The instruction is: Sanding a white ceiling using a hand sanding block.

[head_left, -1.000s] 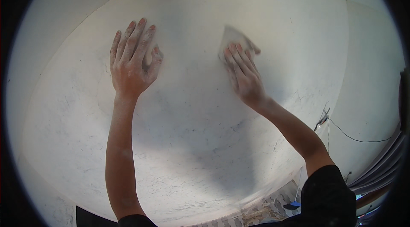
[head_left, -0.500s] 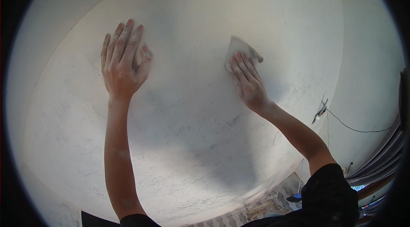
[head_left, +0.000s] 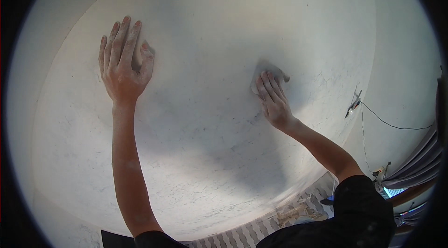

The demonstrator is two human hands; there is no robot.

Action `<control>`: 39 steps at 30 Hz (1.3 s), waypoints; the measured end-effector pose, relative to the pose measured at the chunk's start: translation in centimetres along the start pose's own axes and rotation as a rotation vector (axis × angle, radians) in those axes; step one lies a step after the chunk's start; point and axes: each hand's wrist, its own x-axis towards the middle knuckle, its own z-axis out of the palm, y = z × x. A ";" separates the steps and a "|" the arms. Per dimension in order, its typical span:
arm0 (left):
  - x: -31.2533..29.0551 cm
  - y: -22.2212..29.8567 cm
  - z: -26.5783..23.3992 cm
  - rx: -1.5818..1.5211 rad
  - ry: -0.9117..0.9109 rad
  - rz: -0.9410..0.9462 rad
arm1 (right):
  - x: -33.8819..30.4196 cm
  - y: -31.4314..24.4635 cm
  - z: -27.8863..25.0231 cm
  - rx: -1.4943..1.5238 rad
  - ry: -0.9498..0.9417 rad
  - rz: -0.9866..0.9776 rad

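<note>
My left hand (head_left: 122, 71), coated in white dust, lies flat on the pale wall (head_left: 210, 85) with its fingers stretched upward. A small grey patch shows beside its thumb; I cannot tell whether it is a scrap or shadow. Further right, my right hand (head_left: 276, 103) presses a grey sheet of sandpaper (head_left: 262, 67) against the wall, fingers together over it. One edge of the sheet curls away from the surface. The fingers hide its lower part. White dust covers this hand too.
Thin dark marks run across the lower wall. A bulb fitting (head_left: 353, 108) with a dark cable (head_left: 394, 127) hangs at the right. Beyond it are grey curtains (head_left: 415, 164). A grey-and-white patterned surface (head_left: 233, 237) shows at the bottom.
My right hand has slid down the wall with the sandpaper. My left hand appears a little further left, still flat. The whole view has shifted slightly.
</note>
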 end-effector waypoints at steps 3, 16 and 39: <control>0.1 0.2 0.6 -0.020 0.012 0.016 | 0.2 0.6 -0.9 -0.034 -0.043 -0.042; 0.0 -0.1 0.7 0.014 0.047 0.021 | -2.9 -2.7 1.2 0.105 -0.081 0.027; -0.2 -0.8 0.4 0.009 0.067 0.064 | 1.1 -7.5 2.8 0.185 -0.016 0.028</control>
